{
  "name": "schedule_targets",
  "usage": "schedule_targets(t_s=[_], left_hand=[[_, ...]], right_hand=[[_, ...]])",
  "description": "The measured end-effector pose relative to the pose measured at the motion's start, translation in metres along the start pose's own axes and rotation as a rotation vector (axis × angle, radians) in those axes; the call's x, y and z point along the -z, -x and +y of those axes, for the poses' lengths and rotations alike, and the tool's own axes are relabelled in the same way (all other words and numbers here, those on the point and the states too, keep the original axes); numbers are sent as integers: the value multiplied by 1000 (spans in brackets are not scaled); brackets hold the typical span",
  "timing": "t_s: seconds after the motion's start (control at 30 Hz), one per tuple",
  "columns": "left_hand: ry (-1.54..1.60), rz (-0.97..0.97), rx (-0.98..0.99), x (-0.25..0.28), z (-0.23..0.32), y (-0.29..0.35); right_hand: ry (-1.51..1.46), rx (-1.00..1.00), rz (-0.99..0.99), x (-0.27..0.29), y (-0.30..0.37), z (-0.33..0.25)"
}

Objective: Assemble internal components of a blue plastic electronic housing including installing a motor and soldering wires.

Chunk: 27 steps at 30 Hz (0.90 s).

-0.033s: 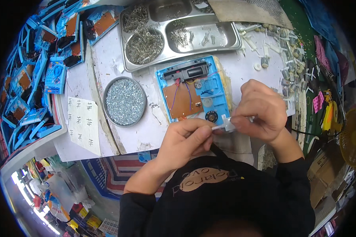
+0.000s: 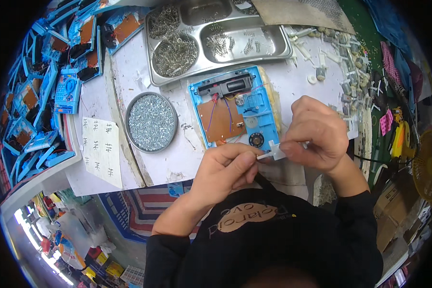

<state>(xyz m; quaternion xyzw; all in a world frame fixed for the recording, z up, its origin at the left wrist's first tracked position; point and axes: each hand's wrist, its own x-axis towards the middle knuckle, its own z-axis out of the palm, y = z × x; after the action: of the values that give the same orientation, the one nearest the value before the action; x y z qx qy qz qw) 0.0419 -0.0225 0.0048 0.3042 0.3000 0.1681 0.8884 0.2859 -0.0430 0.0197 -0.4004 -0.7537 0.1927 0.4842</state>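
A small white plastic part with a thin stem and a short crosspiece is held between my two hands, just over the near edge of the table. My left hand pinches the stem end between thumb and fingers. At the wider end, the closed fingers of my right hand grip the same part and hide some of it. Directly beyond lies an open blue plastic casing, with a brown circuit board, thin wires, a black module and a round black piece inside.
A metal compartment tray of springs stands behind the casing. Left of it are a round dish of small screws, a marked paper sheet and piled blue casings. Several white plastic parts with small motors lie at the right.
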Motion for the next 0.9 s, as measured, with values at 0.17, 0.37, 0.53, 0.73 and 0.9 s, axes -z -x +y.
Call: schedule_targets(t_s=[0.17,0.37,0.53,0.73,0.9], left_hand=[[11,-8,2,-5,-5,4],[25,-158,418,-1,-1,-6],[-395,-314,244,-25,12,-11],[-1680,147,-465,-17,35,-67],[-1950,285,-485,-13,20,-76]], right_hand=[[113,152,-79,-1,3,-3],[-27,179,-221,5,11,-15],[-348,-201,-312,28,52,-23],[-1189,-719,345,-1,107,-7],[-1030,-871,319,16,112,-4]])
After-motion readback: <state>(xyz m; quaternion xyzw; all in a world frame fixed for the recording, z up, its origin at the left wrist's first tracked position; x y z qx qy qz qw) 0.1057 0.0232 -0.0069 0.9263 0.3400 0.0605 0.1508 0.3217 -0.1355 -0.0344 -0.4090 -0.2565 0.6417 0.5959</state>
